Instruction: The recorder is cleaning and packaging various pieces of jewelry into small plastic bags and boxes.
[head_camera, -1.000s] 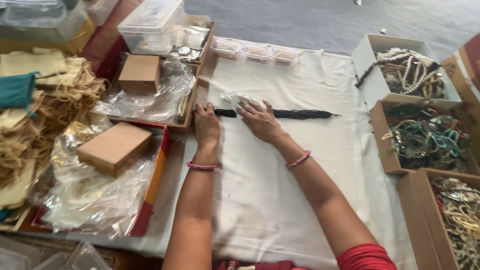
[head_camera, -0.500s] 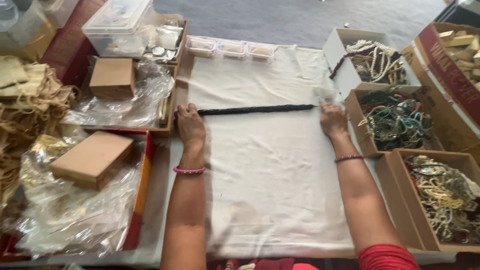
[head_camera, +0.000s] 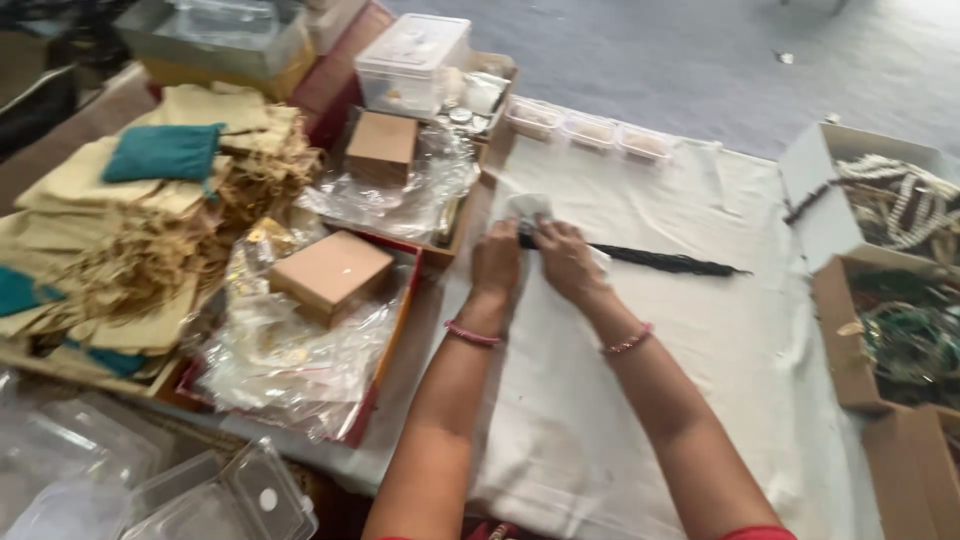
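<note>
Black bead strand (head_camera: 660, 262) lengthwise left-right.

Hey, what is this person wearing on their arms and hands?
Both forearms are bare. The left hand has a pink beaded bracelet at its wrist; the right hand has a similar pink bracelet. Red short sleeves show at the bottom edge. No gloves; any rings are too small to tell.

Under your hands lies a matt white cloth (head_camera: 640, 400), faintly creased. The dark strand (head_camera: 660, 262) looks finely beaded, the boxes (head_camera: 330, 275) plain matt cardboard, the wrapping (head_camera: 290, 370) glossy crinkled plastic.
</note>
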